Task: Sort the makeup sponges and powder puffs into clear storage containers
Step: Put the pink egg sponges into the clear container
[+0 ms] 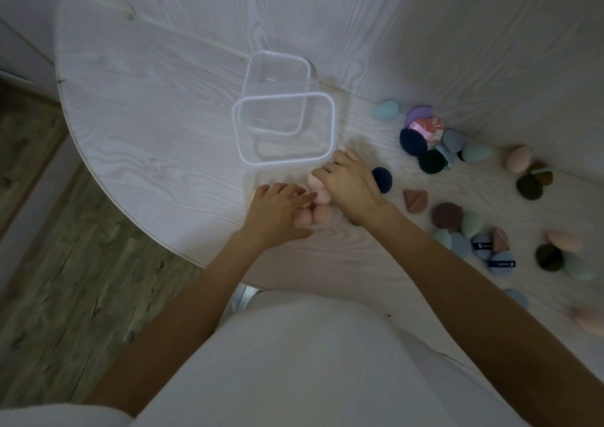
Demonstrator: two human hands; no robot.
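Two clear containers stand mid-table, the nearer one (330, 125) overlapping the farther one (277, 55); both look empty. Just in front of them lies a small cluster of pink sponges (323, 213). My left hand (277, 214) lies flat with its fingertips on the cluster from the left. My right hand (351, 188) curls over the top pink sponge (315, 180) from the right. A faint clear outline around the cluster may be a third container; I cannot tell. More sponges and puffs are scattered to the right, among them a navy puff (383, 179) beside my right hand.
On the right of the round white wood-grain table (147, 116) lie a teal sponge (385, 110), a pile of dark and purple puffs (421, 132), brown puffs (415, 200) and blue puffs (501, 263). White walls stand close behind. Wooden floor lies left.
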